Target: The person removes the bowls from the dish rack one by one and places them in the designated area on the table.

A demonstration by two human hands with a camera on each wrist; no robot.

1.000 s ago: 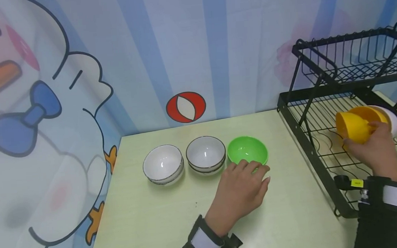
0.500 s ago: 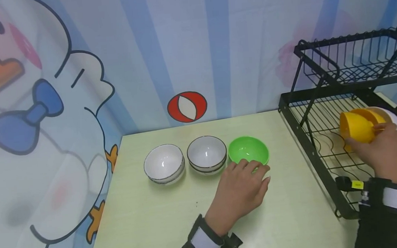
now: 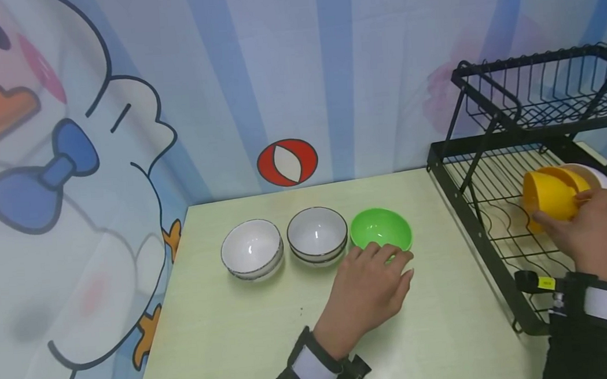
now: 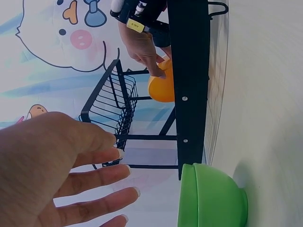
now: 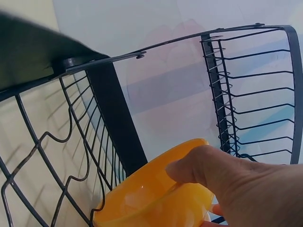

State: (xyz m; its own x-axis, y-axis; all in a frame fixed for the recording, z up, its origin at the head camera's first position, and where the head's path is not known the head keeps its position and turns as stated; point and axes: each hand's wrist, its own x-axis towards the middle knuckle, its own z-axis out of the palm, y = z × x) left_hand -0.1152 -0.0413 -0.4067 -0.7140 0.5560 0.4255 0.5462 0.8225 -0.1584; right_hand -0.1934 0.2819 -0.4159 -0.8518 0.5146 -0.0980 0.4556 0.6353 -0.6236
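Note:
My right hand (image 3: 590,227) grips a yellow bowl (image 3: 548,195) tipped on its side in the lower tier of the black dish rack (image 3: 474,243). In the right wrist view, the thumb lies over the rim of this yellow bowl (image 5: 142,194). Right behind it stand a second yellow bowl (image 3: 571,174) and a white bowl (image 3: 597,176), both partly hidden. My left hand (image 3: 367,296) hovers by the near side of a green bowl (image 3: 381,228) on the table. Its fingers are spread and hold nothing; in the left wrist view they are apart from the green bowl (image 4: 215,198).
Left of the green bowl stand two stacks of white, dark-rimmed bowls, one in the middle (image 3: 316,232) and one farther left (image 3: 251,248). The rack's upper basket (image 3: 548,90) overhangs the back of the lower tier. A printed curtain (image 3: 380,80) hangs behind the table (image 3: 223,333).
My right hand has shifted slightly right with the yellow bowl, closer against the bowls behind it. My left hand has kept its place. The head view has turned a little.

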